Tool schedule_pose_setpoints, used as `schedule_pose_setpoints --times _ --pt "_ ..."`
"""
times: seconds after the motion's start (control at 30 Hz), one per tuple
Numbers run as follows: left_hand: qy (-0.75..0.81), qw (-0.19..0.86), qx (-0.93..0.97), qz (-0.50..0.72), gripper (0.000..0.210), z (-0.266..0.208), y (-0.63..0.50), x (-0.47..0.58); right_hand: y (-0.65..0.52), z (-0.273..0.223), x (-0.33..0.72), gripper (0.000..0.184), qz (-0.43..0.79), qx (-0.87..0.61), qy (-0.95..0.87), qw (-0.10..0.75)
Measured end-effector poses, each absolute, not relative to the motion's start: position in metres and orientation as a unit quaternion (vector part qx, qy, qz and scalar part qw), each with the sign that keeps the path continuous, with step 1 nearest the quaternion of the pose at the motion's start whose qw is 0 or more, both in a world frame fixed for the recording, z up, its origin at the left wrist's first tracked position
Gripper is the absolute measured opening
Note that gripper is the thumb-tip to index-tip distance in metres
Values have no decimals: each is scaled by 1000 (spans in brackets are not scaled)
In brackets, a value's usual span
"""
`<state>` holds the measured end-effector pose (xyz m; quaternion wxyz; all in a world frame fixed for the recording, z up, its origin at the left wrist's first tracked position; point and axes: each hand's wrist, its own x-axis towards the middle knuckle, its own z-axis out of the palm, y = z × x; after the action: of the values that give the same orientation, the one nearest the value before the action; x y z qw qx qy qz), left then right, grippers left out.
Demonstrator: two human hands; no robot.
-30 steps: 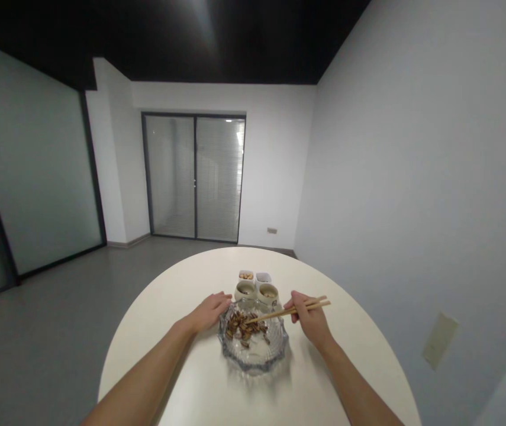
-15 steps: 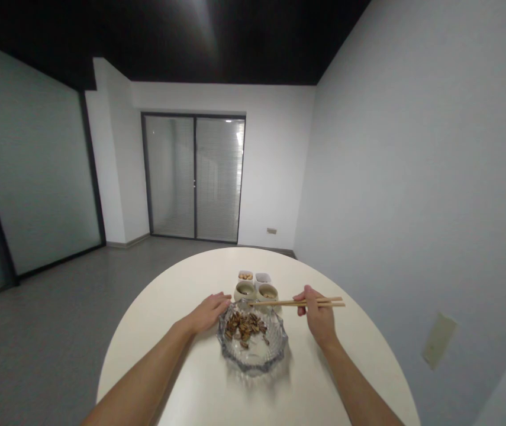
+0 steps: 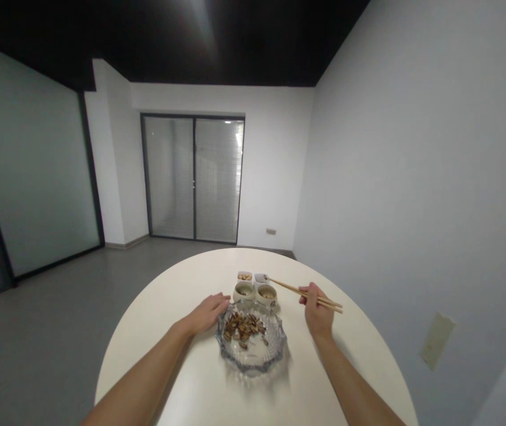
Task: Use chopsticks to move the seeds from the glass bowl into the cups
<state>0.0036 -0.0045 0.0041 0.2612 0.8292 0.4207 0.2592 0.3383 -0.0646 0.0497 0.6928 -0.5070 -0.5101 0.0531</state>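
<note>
My right hand (image 3: 318, 312) grips a pair of wooden chopsticks (image 3: 287, 287). Their tips meet at the back right small white bowl (image 3: 259, 278), with a tiny dark piece at them that is too small to name. On the table, my left hand (image 3: 208, 310) lies flat with fingers stretched out, beside the rim of a clear glass bowl (image 3: 253, 368). Brown, striped, seed-like pieces (image 3: 244, 326) lie in this bowl, mostly toward its far left. Behind it stand two beige cups, a left one (image 3: 244, 297) and a right one (image 3: 267, 301), each with a few small bits inside.
A second small white bowl (image 3: 244, 273) holds light brown pieces, at the back left of the group. Everything stands on a round cream table (image 3: 181, 378). A white wall (image 3: 390, 177) rises close on the right, and glass doors (image 3: 195, 177) are at the far end.
My right hand has swung the chopsticks' tips away from above the glass bowl's far rim to the back right white bowl. My left hand stays in place.
</note>
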Motion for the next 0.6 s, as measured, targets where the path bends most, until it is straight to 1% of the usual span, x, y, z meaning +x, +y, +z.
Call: schedule_pose_setpoints --times 0.13,0.3,0.43,0.6 --pt "428 262 825 260 73 3 -4 3 -62 47 337 81 64 -511 -526 677" --pt "426 266 824 261 75 2 -3 3 -61 46 335 75 66 -501 -553 662" --pt "436 268 819 258 78 1 -3 3 -64 49 337 77 73 -490 -537 683" --pt "435 275 816 264 75 1 -2 2 -80 62 334 76 118 -453 -528 708"
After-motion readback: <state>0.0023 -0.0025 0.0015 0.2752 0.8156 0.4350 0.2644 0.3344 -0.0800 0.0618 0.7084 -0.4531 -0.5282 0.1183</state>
